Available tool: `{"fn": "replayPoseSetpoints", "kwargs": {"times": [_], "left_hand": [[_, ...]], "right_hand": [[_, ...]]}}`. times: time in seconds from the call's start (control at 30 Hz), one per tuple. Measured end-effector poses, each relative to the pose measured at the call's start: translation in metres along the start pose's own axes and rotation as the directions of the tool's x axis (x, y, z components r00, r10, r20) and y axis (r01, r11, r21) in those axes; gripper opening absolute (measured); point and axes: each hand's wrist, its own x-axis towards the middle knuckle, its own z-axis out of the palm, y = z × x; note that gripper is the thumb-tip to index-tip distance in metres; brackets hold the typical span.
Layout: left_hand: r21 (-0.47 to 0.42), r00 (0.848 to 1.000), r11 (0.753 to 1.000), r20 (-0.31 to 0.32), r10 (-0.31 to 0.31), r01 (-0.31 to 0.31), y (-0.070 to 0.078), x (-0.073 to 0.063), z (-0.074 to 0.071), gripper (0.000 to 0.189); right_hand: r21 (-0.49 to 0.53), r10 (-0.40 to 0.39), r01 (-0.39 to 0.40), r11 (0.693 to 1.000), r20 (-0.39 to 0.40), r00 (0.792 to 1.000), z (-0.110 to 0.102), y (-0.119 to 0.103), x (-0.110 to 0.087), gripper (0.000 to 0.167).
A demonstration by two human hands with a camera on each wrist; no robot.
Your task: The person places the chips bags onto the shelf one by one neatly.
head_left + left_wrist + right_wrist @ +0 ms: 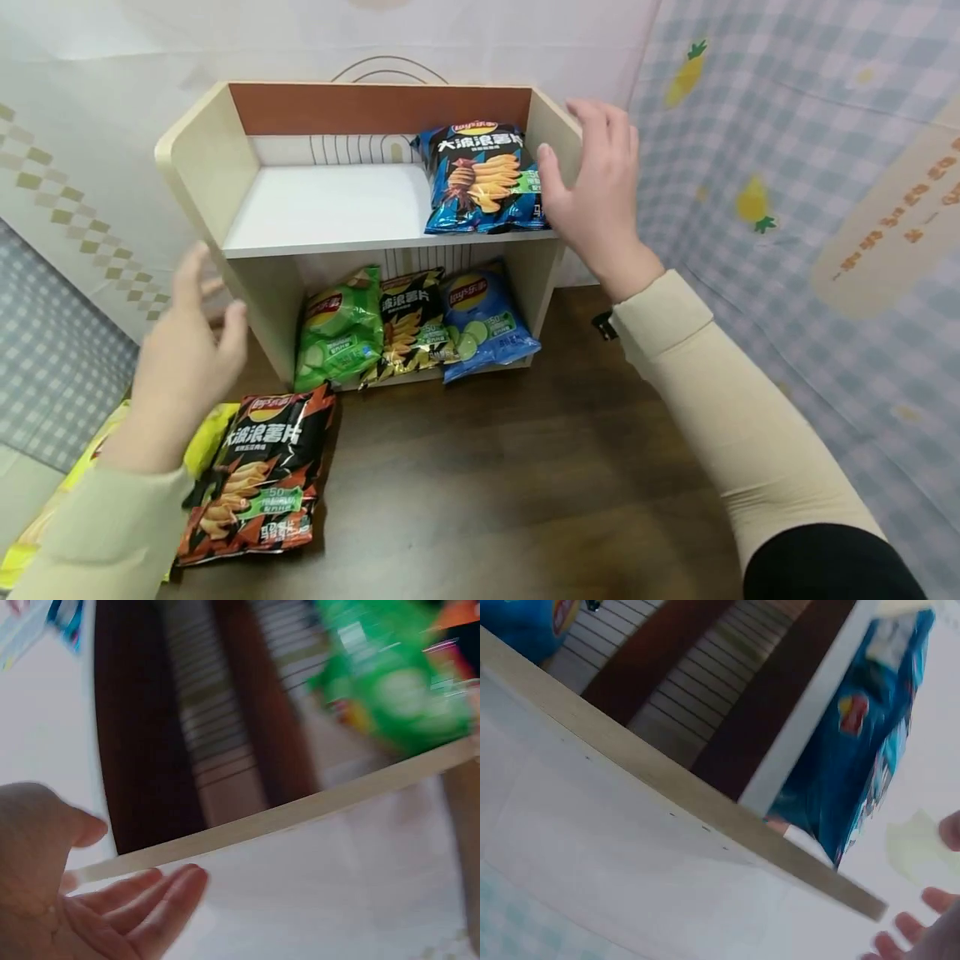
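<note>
A small two-tier shelf (322, 208) stands before me. My right hand (600, 192) is at its right side panel, beside a black-and-blue chip bag (483, 179) on the upper tier. In the right wrist view the fingers (911, 928) are spread, with nothing between them. My left hand (191, 354) hovers by the left side panel, thumb and fingers apart. The left wrist view has that panel's edge (247, 823) between the thumb and the other fingers. On the lower tier lean a green chip bag (341, 329), a black-and-gold one (411, 325) and a blue one (487, 321).
Left of the shelf's front, a black-and-red chip bag (258, 475) lies on the dark wooden table (510, 492). Yellow packaging (37, 525) lies partly behind the left forearm. Checkered cloth (757, 100) hangs on the right, and a pale patterned sheet (127, 75) is behind.
</note>
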Motion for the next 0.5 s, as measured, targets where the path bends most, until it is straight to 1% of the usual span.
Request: {"fn": "replayPoseSetpoints", "kwargs": {"times": [0.03,0.07,0.1,0.13,0.23,0.3,0.37,0.43,0.5], "left_hand": [[0.023,0.999,1.000,0.036,0.001,-0.002,-0.004,-0.010,0.004,0.072],[0.051,0.997,0.999,0.071,0.008,-0.011,-0.008,-0.020,0.010,0.073],[0.074,0.994,0.997,0.112,0.006,-0.014,-0.010,-0.030,0.014,0.074],[0.092,0.989,0.996,0.146,0.004,-0.018,-0.013,-0.039,0.019,0.075],[0.156,0.978,0.987,0.210,-0.003,-0.031,-0.021,-0.064,0.029,0.078],[0.181,0.968,0.983,0.250,-0.016,-0.030,-0.024,-0.076,0.033,0.081],[0.204,0.957,0.979,0.287,-0.046,-0.014,-0.025,-0.087,0.034,0.085],[0.216,0.944,0.976,0.323,-0.069,-0.003,-0.025,-0.096,0.036,0.089],[0.231,0.933,0.973,0.349,-0.092,0.009,-0.028,-0.104,0.038,0.094]], "right_hand": [[0.003,0.075,-0.076,0.997,0.049,0.996,0.000,0.002,0.005,0.049],[0.009,0.151,-0.153,0.988,0.103,0.983,0.000,0.004,0.010,0.051],[0.024,0.222,-0.228,0.973,0.156,0.963,0.001,0.006,0.015,0.054],[0.035,0.280,-0.293,0.955,0.208,0.937,0.001,0.008,0.020,0.056],[0.033,0.415,-0.452,0.891,0.345,0.842,0.002,0.012,0.033,0.063],[0.008,0.469,-0.517,0.856,0.412,0.782,0.003,0.014,0.041,0.067],[-0.041,0.509,-0.558,0.829,0.469,0.722,0.004,0.014,0.050,0.071],[-0.113,0.546,-0.581,0.806,0.520,0.657,0.005,0.014,0.060,0.073],[-0.197,0.575,-0.583,0.788,0.573,0.584,0.006,0.014,0.072,0.073]]}}
